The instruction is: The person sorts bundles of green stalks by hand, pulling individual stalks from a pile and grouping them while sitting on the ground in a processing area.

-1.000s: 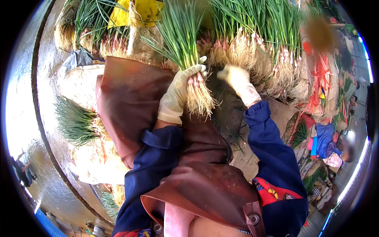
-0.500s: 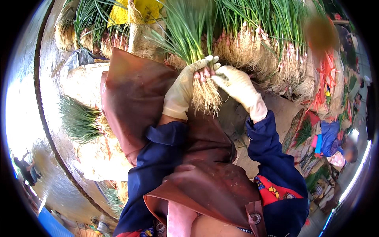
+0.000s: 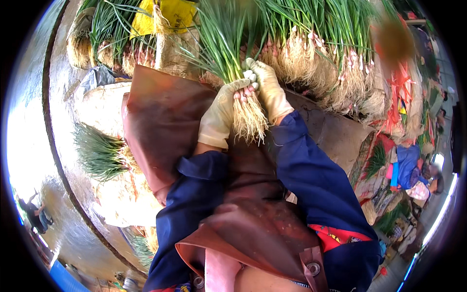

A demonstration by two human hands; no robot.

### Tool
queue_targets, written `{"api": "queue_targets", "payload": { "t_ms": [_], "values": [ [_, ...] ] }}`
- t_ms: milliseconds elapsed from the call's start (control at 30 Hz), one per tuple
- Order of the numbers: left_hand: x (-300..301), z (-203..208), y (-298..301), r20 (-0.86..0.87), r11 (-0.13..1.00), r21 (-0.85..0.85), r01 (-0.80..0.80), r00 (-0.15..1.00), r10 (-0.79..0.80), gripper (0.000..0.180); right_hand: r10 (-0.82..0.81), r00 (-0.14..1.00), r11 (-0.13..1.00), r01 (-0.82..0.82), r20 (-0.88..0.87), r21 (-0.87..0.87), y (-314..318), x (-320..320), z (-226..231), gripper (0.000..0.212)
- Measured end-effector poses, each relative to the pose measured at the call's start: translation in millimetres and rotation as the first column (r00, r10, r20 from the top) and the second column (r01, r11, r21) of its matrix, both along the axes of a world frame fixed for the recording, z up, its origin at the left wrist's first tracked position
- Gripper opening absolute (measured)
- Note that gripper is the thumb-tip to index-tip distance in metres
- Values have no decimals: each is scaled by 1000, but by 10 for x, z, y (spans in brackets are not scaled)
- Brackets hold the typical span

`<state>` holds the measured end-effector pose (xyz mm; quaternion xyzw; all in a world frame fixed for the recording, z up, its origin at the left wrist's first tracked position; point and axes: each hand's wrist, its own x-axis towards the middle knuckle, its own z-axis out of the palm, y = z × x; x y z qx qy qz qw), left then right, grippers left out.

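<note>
A bunch of spring onions (image 3: 248,92), with pinkish bulbs, long pale roots and green leaves, is held above my lap. My left hand (image 3: 219,113), in a pale glove, is closed round the stems just above the bulbs, with the roots hanging below. My right hand (image 3: 270,87), gloved likewise, closes on the bunch from the right, its thumb over the stems and its fingertips beside the left hand's. The leaves point away from me. Part of the right hand's grip is hidden behind the stems.
More rooted spring onions (image 3: 301,53) stand in a row at the far side. A loose bundle (image 3: 101,152) lies to my left on pale sacking. A brown apron (image 3: 165,112) covers my lap. Yellow plastic (image 3: 170,17) lies at the back; orange-red strips (image 3: 399,92) hang at right.
My right hand has moved left and up along the bunch, from touching its side near the bulbs to closing on the stems. My left hand keeps its hold, slightly shifted.
</note>
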<state>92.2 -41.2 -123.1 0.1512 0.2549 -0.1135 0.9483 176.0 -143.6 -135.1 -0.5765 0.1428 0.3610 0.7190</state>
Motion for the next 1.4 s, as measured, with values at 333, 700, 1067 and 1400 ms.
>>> {"api": "queue_targets", "payload": {
  "t_ms": [333,700,1067,1400],
  "values": [
    [-50,68,41,209,988,-151,-19,977,51,37,874,484,-6,-46,-27,-999,-316,683,143,46],
    [20,75,138,72,948,287,135,984,-162,38,369,886,924,-316,281,-217,-414,1018,171,19],
    [16,42,-4,83,983,102,150,984,-159,31,84,990,990,-96,114,105,-204,194,-343,19],
    [3,-21,-31,189,999,43,-8,982,0,42,565,807,490,-160,172,-857,-387,732,-272,31]
  ]
}}
